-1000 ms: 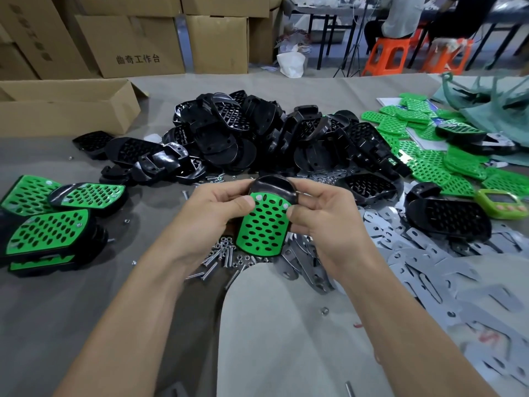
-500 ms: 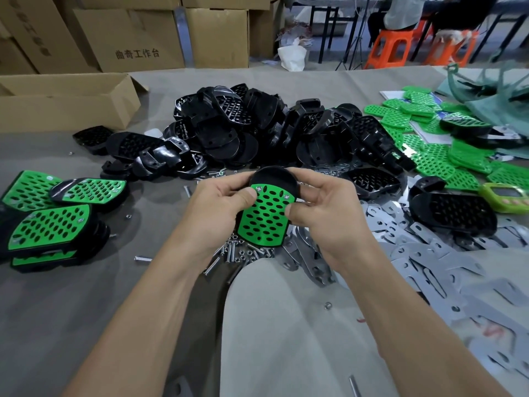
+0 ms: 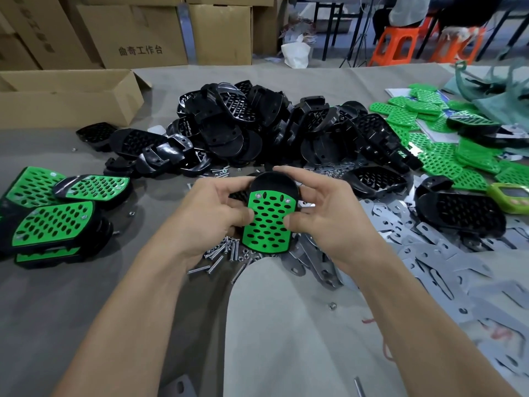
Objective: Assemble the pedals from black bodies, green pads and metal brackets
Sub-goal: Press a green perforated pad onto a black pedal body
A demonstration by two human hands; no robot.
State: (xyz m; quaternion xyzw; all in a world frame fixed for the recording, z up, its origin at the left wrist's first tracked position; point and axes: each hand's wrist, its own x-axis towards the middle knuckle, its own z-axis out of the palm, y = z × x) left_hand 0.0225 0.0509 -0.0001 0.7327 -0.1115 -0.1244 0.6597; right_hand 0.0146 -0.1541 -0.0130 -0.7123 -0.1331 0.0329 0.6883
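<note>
1. Gripped pedal [image 3: 269, 216] by its edges with left hand [image 3: 211, 216] and right hand [image 3: 323, 219], fingers curled.
2. Held over shiny loose bolts [image 3: 220, 255], beside flat grey brackets [image 3: 423, 247].
3. Showed perforated green pad [image 3: 266, 233] on rounded black body [image 3: 272, 180].

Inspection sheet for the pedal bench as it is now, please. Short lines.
Surface: grey cloth-covered table, crowded.
Job's things: one pedal, a black plastic body with a green perforated pad fitted, held above the table; heap of black plastic bodies behind; loose green perforated pads and flat grey metal brackets right; finished pedals left.
Clutter: silver screws and nuts below the hands; open cardboard box left.
Grippers: left hand and right hand both grip the pedal.
Cables: nothing seen.
Surroundings: stacked cardboard cartons, orange plastic stools behind.
</note>
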